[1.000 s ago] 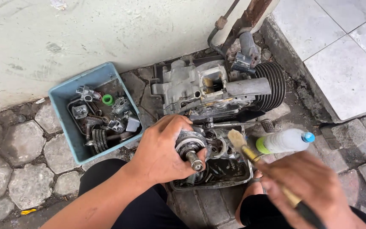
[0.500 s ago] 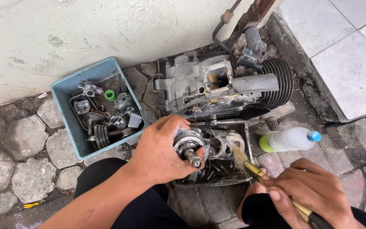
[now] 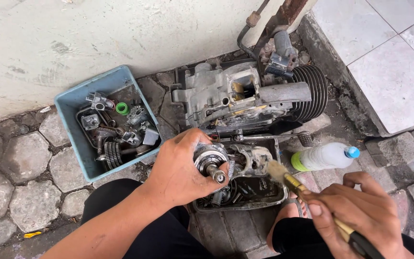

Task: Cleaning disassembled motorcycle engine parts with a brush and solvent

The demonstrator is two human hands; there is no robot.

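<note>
My left hand (image 3: 180, 168) grips a round metal engine part with a short shaft (image 3: 212, 164), holding it above a dark metal tray (image 3: 269, 199) that holds greasy parts. My right hand (image 3: 360, 216) holds a paintbrush (image 3: 295, 184) by its handle, and the pale bristles sit just right of the engine part, over the tray. A grey housing piece (image 3: 252, 158) lies in the tray behind the bristles.
A dismantled engine block (image 3: 245, 98) with cooling fins stands behind the tray by the wall. To the left, a blue plastic bin (image 3: 70, 124) holds several small parts. A clear bottle with a blue cap (image 3: 324, 156) lies to the right. White tiles form a raised step at right.
The brush has swung from upright beside the bottle down and left toward the part in my left hand. My left hand has kept its grip and barely shifted.
</note>
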